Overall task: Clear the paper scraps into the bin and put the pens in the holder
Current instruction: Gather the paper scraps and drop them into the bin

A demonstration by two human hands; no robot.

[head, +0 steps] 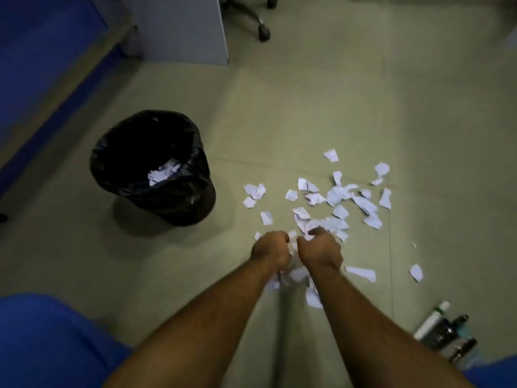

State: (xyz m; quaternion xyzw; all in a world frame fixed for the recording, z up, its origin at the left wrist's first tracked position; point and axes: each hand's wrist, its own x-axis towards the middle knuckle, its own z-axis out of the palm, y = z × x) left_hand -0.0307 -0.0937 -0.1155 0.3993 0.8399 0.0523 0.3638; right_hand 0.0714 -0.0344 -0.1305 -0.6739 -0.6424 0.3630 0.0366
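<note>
Both forearms are extended low over the floor. Left hand [270, 249] and right hand [321, 249] are curled together, apparently gathering paper scraps [340, 204]; contents cannot be confirmed. Bin [195, 197], black-lined and already holding scraps, is set near left for short transfers. Pens [450, 337] are left lower right.

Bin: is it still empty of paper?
No, white scraps already lie inside the black-lined bin, visible through its open top.
</note>
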